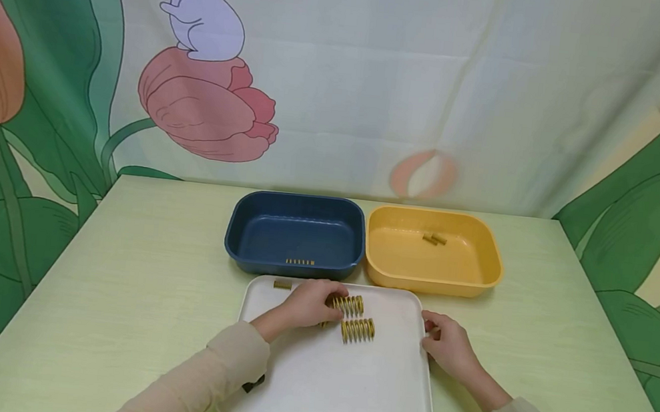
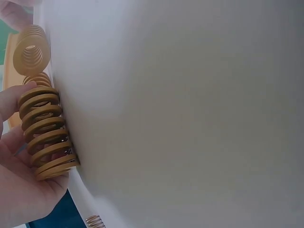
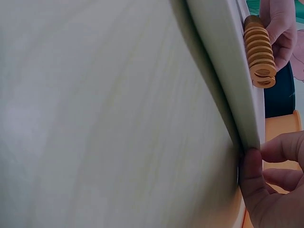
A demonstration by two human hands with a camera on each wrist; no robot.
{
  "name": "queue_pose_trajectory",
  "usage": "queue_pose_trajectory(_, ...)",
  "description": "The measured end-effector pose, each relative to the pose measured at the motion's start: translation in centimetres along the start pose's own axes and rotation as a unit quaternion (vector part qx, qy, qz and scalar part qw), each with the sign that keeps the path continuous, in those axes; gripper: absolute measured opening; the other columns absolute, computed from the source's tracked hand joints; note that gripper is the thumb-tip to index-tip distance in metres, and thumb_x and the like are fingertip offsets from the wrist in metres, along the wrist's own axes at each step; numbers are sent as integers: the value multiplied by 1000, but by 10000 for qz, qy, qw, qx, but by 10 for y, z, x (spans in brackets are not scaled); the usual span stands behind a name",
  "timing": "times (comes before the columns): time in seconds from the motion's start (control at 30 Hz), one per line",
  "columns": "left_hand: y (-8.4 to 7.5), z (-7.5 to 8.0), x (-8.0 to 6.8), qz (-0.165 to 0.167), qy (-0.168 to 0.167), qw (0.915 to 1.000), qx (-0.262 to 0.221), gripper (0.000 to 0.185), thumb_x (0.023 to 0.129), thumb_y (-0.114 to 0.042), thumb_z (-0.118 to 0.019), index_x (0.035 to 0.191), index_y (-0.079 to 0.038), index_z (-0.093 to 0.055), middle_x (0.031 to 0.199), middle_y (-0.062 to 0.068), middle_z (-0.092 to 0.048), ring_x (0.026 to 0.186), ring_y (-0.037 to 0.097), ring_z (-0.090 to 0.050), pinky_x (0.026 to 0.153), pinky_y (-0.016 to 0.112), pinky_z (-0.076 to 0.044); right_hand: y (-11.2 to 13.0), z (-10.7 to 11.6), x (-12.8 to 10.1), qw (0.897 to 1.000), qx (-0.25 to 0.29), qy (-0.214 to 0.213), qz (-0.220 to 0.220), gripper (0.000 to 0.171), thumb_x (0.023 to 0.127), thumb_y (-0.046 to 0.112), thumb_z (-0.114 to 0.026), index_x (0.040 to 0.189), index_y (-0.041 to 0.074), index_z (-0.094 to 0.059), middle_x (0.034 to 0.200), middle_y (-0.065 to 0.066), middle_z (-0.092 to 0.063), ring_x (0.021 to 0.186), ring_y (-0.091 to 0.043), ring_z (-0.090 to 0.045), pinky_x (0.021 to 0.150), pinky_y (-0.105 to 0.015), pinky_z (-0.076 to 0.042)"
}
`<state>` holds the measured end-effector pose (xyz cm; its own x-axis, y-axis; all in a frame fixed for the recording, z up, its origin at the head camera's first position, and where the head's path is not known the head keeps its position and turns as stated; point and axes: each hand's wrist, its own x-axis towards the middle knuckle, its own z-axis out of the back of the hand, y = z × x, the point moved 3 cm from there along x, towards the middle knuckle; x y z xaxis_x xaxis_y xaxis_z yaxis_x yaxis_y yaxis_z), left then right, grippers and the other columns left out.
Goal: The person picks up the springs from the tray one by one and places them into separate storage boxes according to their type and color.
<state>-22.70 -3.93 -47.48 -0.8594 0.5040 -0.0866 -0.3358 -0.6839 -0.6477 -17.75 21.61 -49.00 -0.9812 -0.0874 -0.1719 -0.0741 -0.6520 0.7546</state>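
Three springs on tray: your left hand curls its fingers round a large yellow spring near the white tray's 12 o'clock edge; a second large spring lies just beside it at 4 o'clock; a small spring sits at the tray's 11 o'clock corner.
Right hand: your right hand pinches the tray's 3 o'clock rim, thumb on the edge.
Blue bin: the blue bin holds one thin spring near its front wall.
Yellow bin: the yellow bin holds two short springs, touching.
Progress: you look about halfway through sorting; three already binned, three left.
Table: the table carries everything.
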Motion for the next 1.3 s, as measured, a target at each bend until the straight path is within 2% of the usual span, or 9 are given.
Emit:
queue_pose_trajectory(0.2, -1, 0, -1, -66, -4, 10000, 35, 34, 81, -14, -77, 113, -5, -69, 99, 7, -71, 81, 13, -57, 74, 25, -45, 1, 0, 0, 10000, 7, 15, 83, 48, 81, -10, -58, 128, -18, -51, 98, -19, -57, 79, -20, -54, 60, -21, -47)
queue_pose_trajectory(0.53, 0, 0, -3, -79, -73, 9997, 203, 33, 80, -14, -78, 111, -6, -70, 102, 6, -71, 83, 14, -57, 78, 30, -46, 0, 0, 0, 9999, -14, -1, 157, 48, 81, -10, -58, 127, -18, -52, 98, -19, -58, 79, -20, -55, 60, -20, -46)
queue_pose_trajectory(0.9, 1, 6, -3, -26, -274, 9989, -391, 34, 80, -11, -79, 111, -4, -69, 94, 7, -69, 79, 13, -57, 69, 21, -45, -1, 0, 0, 9996, -22, -37, 266, 48, 79, -9, -57, 126, -18, -53, 97, -19, -59, 79, -20, -55, 61, -20, -45)
queue_pose_trajectory(1.3, -2, 12, -3, 29, -275, 9979, -585, 33, 81, -10, -77, 112, -2, -69, 95, 8, -69, 78, 11, -54, 68, 21, -45, -1, 1, 1, 9997, -77, -16, 239, 49, 80, -9, -58, 128, -18, -52, 99, -19, -60, 79, -20, -55, 61, -20, -45)
